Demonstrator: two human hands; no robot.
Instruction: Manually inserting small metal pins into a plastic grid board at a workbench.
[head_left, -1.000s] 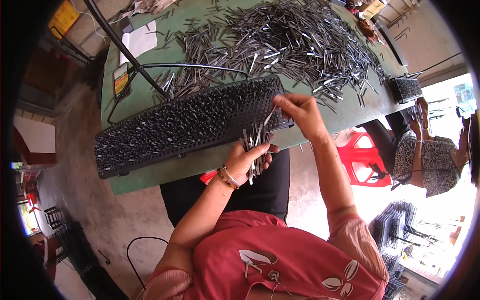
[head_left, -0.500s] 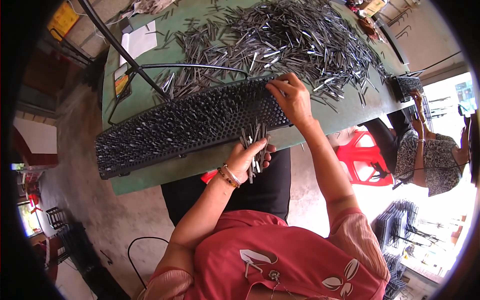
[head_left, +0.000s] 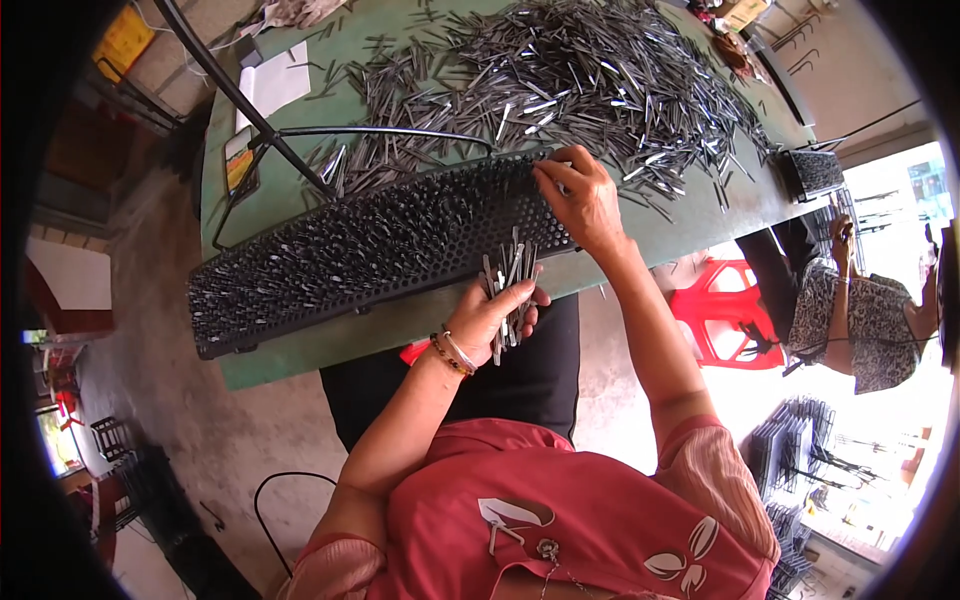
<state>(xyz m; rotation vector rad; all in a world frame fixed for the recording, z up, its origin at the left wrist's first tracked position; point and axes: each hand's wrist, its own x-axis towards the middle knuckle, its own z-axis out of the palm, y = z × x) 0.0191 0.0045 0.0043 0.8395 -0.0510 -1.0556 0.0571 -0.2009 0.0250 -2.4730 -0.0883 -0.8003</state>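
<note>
Head view: left hand [head_left: 490,318] is closed around a bunch of metal strips [head_left: 517,265], by the front edge of the black perforated tray [head_left: 522,215]. The tray lies slantwise along the near edge of the green table [head_left: 280,362], with just a narrow band of green in front. More green shows off its right end, so there's some elbow room there. Right hand [head_left: 585,202] is at the tray's far right corner, fingertips bunched; can't tell if they're pinching a strip. That hand hides some holes. Fisheye rim cuts off a co-worker [head_left: 865,325].
</note>
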